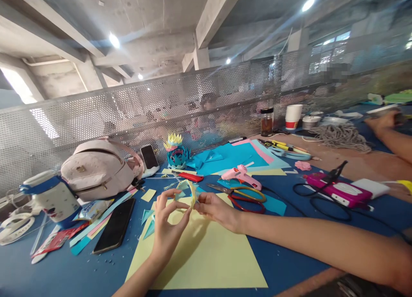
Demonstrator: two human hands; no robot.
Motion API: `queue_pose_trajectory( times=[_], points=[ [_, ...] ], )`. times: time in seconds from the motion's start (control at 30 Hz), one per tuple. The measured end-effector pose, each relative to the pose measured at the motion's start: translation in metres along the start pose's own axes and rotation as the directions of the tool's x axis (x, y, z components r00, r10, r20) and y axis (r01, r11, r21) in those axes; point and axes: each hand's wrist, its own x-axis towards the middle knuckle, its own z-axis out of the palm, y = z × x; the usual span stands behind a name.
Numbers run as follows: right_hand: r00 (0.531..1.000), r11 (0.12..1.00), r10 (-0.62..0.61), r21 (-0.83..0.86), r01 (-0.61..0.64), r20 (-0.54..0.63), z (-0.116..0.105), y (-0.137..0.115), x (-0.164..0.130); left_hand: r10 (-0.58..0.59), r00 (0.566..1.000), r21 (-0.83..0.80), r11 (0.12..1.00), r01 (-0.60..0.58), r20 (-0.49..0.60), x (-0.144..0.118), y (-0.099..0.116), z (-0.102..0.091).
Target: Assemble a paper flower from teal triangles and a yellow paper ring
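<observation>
Pinching a small folded paper piece (189, 193) between them, the left hand (167, 226) and right hand (217, 211) hold it above the yellow sheet (206, 258), near the tabletop's (283, 262) front edge, scissors (244, 195) just beside.

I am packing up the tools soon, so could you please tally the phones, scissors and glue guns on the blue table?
Phones: 2, one lying flat, one propped by the bag
Scissors: 1
Glue guns: 2, one pink, one black on the pink case
Total: 5
</observation>
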Motion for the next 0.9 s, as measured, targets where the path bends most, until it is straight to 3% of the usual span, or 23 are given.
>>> queue_pose_trajectory(
  times=[0.57, 0.9],
  points=[
    [1.0, 0.998, -0.007, 0.07, 0.006, 0.015, -0.0036, 0.0029, 0.0005, -0.015, 1.0, -0.018, 1.0, 0.015, 0.019, -0.001, 0.0018, 0.0042],
    [0.999, 1.0, -0.002, 0.03, 0.001, 0.038, -0.0012, 0.0008, -0.0012, -0.02, 1.0, -0.037, 0.999, 0.02, 0.018, -0.0003, 0.0033, 0.0035]
  ],
)
